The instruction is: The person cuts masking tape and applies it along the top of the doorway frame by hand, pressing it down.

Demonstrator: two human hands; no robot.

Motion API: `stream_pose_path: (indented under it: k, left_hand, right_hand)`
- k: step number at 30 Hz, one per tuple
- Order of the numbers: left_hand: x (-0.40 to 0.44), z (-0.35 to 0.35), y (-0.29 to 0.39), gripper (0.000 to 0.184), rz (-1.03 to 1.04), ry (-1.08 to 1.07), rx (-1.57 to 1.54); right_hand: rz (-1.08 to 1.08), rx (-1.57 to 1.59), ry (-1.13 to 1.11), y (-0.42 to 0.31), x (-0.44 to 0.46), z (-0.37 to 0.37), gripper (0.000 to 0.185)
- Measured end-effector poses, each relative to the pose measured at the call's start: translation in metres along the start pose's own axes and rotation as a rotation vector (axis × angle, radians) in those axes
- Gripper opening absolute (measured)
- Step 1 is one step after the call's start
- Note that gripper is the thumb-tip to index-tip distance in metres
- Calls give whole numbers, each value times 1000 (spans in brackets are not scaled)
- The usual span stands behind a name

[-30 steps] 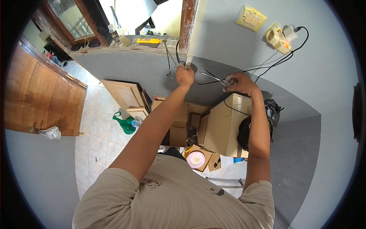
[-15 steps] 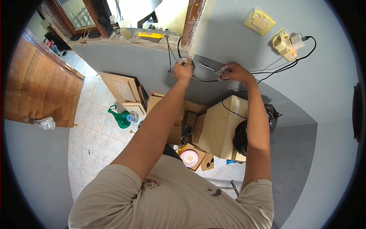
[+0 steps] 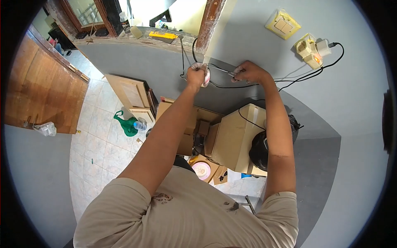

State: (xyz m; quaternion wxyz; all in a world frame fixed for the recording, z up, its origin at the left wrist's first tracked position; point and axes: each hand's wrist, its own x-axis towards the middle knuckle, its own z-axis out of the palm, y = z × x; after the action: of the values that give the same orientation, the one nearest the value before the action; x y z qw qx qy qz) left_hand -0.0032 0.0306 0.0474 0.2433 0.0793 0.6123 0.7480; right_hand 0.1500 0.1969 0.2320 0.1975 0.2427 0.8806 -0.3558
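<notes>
My left hand (image 3: 196,76) is closed around a roll of masking tape (image 3: 207,78), just below the corner of the window opening. From the roll, a pale strip of tape (image 3: 206,60) runs up to the wall edge beside the wooden frame. My right hand (image 3: 249,72) grips a pair of scissors (image 3: 227,72) by the handles, blades pointing left toward the tape. Whether the blades touch the strip is unclear. Behind both hands a black cable (image 3: 231,87) crosses the grey wall.
On the window sill lie a yellow cutter (image 3: 163,35) and a small bottle (image 3: 124,22). To the right, an adapter (image 3: 308,49) with a charger sits in the wall socket below a light switch (image 3: 283,25). Cardboard boxes (image 3: 235,138) and a black bag (image 3: 259,151) stand beneath my arms.
My right hand has shifted slightly left and up with the scissors, nearer my left hand. My left hand has turned and dropped slightly, so the tape roll now shows.
</notes>
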Motion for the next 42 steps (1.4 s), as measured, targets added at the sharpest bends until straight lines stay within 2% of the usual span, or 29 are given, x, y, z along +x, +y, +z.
stream_pose_path:
  k: [1, 4, 11, 14, 16, 19, 22, 28, 32, 42]
  left_hand:
    - [4, -1, -1, 11, -5, -57, -109]
    - [-5, -5, 4, 11, 5, -68, -163]
    - [2, -2, -4, 19, 78, -51, -188]
    - [2, -2, -1, 18, 24, -6, -156]
    - [4, -4, -2, 11, -3, -76, -189]
    - [3, -4, -1, 10, 4, -72, -139]
    - [7, -3, -7, 17, 70, -76, -157]
    - [10, -5, -8, 9, -27, -83, -164]
    - [9, -4, -6, 9, 28, -86, -177]
    - [6, -5, 1, 11, -10, -79, -159]
  right_hand:
    - [-32, 4, 18, 3, 4, 2, 40]
    - [-52, 2, 41, -6, 3, 4, 39]
    - [-65, -41, 30, -17, 9, 2, 39]
    - [-78, -17, 33, -19, 11, 2, 33]
    - [-72, -32, 28, -18, 16, 1, 33]
    - [-64, -43, 23, -18, 16, -1, 31]
    - [-46, -59, 17, -31, 8, -1, 31]
    - [-35, -118, 27, -37, 7, 1, 29]
    - [-42, -110, 23, -35, 8, 2, 25]
    - [-64, -108, 62, -15, 20, 8, 21]
